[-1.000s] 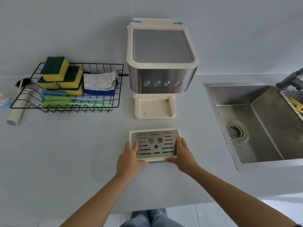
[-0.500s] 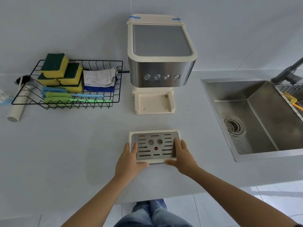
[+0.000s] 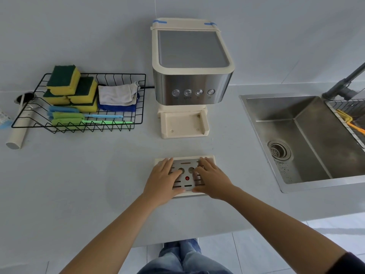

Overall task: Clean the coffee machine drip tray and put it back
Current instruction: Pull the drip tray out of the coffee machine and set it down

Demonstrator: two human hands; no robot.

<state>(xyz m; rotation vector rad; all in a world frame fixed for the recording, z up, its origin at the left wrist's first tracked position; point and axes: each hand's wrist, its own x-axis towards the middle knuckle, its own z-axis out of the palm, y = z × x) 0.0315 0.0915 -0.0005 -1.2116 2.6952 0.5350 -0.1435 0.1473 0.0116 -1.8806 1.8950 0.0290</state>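
The drip tray (image 3: 186,164), a cream tray topped by a slotted metal grate with a red dot, lies on the grey counter in front of the coffee machine (image 3: 191,76). My left hand (image 3: 164,180) lies over the grate's left half and my right hand (image 3: 212,178) over its right half. The fingers of both reach to the far edge and the thumbs sit at the near edge, clasping the tray. The machine's cream base slot (image 3: 183,123) stands bare, a hand's length beyond the tray.
A black wire basket (image 3: 144,99) at the left holds green-yellow sponges (image 3: 65,80), folded cloths (image 3: 117,94) and brushes (image 3: 67,116). A white-handled portafilter (image 3: 17,123) lies beside it. A steel sink (image 3: 308,139) with a grey faucet (image 3: 343,86) is at the right.
Both hands have slid from the tray's near corners up over the grate, fingers now reaching its far edge. The tray stays in the same spot on the counter.
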